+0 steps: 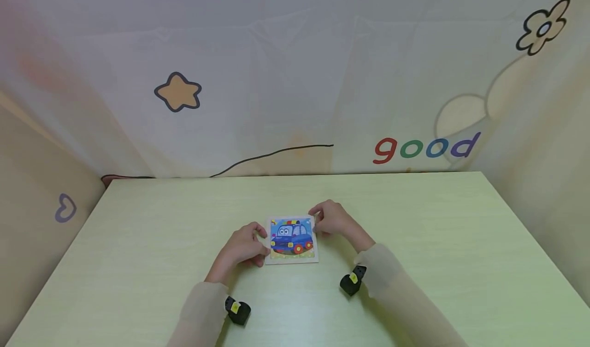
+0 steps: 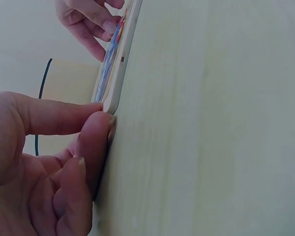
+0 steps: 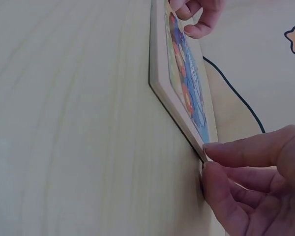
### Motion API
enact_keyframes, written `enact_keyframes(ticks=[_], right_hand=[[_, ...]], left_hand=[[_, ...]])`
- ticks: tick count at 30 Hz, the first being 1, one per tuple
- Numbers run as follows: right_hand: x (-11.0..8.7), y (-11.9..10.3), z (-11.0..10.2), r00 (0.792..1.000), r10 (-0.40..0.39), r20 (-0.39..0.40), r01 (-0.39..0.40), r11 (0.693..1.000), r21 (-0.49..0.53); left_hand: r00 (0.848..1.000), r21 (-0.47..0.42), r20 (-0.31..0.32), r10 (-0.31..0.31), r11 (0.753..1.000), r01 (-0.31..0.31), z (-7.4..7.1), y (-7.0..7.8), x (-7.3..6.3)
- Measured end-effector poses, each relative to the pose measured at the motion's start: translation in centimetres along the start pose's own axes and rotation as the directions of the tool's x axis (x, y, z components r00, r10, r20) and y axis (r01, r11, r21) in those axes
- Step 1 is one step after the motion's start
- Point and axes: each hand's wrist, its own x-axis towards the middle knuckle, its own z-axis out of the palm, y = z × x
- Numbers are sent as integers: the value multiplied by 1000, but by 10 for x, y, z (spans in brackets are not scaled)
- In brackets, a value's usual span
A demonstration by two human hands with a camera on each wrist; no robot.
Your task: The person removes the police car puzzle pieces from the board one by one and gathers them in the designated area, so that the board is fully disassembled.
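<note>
A square wooden picture puzzle (image 1: 292,238), pale-framed with a blue cartoon car on it, lies face up on the table. My left hand (image 1: 243,243) pinches its left side; in the left wrist view the thumb and a finger meet at the frame's corner, with the other fingers curled behind. At the upper right, my right hand (image 1: 333,218) pinches the frame between thumb and index finger. The right wrist view shows those fingertips (image 3: 215,147) right at the corner of the frame (image 3: 172,96).
The pale green table (image 1: 138,224) runs back to a curtain (image 1: 286,81) printed with a star, a flower and the word "good". Curtain also hangs at both sides. A small black camera (image 1: 238,312) is on the left wrist, another camera (image 1: 353,281) on the right.
</note>
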Motion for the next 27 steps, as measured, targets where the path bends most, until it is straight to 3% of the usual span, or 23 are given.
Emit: enact_keyframes(ticks=[8,22,27], right_hand=[[1,1,0,1000,0,-4,0,1000,17],[2,3,2,1000,20,-21,-19,1000,20],[0,2,1,1000,12,-21,-11,1000,17]], left_hand=[[999,16,-22,-26,1000,26,1,1,0],[999,3,-10,47,999,-47,-2,-5,0],[999,-2,-4,47,999,-47,-3,-6,1]])
